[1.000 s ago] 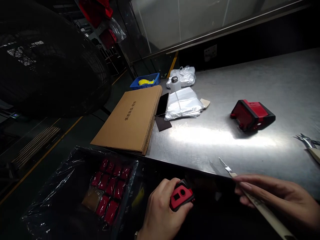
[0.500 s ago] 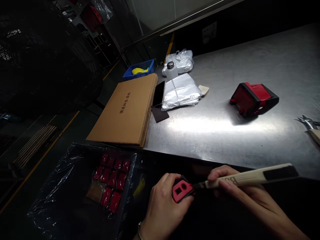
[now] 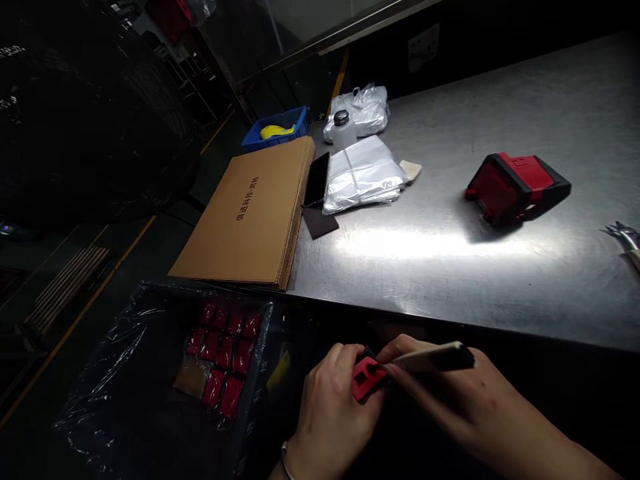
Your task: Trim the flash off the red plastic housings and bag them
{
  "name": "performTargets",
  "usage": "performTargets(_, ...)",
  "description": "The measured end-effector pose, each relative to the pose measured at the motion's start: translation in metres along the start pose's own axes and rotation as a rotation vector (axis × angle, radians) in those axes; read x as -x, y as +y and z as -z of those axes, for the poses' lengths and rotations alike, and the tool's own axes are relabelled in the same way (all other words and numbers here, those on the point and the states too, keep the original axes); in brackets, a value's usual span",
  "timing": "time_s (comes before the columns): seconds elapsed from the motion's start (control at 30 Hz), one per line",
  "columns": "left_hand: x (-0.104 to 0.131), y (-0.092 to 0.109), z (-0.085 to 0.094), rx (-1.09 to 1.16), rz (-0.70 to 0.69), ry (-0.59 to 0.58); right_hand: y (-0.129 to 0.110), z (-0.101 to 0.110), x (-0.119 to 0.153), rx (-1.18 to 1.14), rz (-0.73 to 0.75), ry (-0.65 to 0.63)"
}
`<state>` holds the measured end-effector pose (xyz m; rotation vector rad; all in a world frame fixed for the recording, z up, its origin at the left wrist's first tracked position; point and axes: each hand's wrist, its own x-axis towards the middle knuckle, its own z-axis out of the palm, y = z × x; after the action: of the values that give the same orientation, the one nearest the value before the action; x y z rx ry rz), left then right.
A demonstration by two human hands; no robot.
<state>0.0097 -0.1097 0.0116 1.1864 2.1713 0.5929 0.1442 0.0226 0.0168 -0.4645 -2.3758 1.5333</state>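
My left hand [image 3: 333, 400] is closed around a small red and black plastic housing [image 3: 367, 379], which has a square opening and a round hole on its red face. In my right hand [image 3: 450, 393] is a knife [image 3: 425, 360] with a beige handle and a black inset at its end. Its blade end is at the housing near the round hole; fingers hide the blade itself. Both hands are in front of the bench's near edge. On the metal bench lies a larger red and black plastic housing [image 3: 520, 187], apart from the hands.
Stacked cardboard sheets [image 3: 245, 213] lie on the bench's left end, beside clear plastic bags [image 3: 365, 175], a dispenser bottle [image 3: 343, 133] and a blue bin [image 3: 280, 130]. Nippers [image 3: 625, 237] lie at the right. Below left, a plastic-lined crate [image 3: 125, 400] holds several red parts [image 3: 233, 398].
My right hand has moved left, closer to the small housing, and the knife handle has swung from pointing right to pointing more toward me. The camera view has shifted slightly.
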Motion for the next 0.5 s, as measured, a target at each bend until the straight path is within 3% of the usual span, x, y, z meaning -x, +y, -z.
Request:
performTargets(0.27,-0.001,-0.003,0.002,0.13,0.028,0.01,0.007,0.009,-0.006,-0.115,-0.038,-0.183)
performTargets(0.5,0.001,0.003,0.004,0.23,0.057,0.008,0.016,0.026,-0.011,-0.192,0.064,-0.339)
